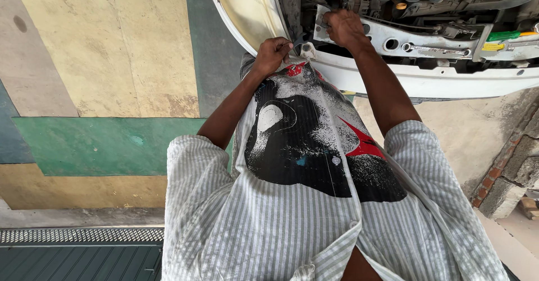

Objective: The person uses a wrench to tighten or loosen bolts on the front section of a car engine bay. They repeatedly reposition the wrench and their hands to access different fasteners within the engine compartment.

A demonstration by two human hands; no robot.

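Striped shirt (pixel 292 225), two hands, one headlight (pixel 247 6)

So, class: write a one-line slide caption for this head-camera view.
Leaning over, a person grips a car's headlight edge with the left hand and reaches into the engine bay with the right hand.

A green strip label (pixel 503 35) and a yellow one (pixel 493 47) just below it are sitting on the metal crossmember (pixel 393 38) in the engine bay at the upper right, both narrow and oblong, their markings being too small to make out.
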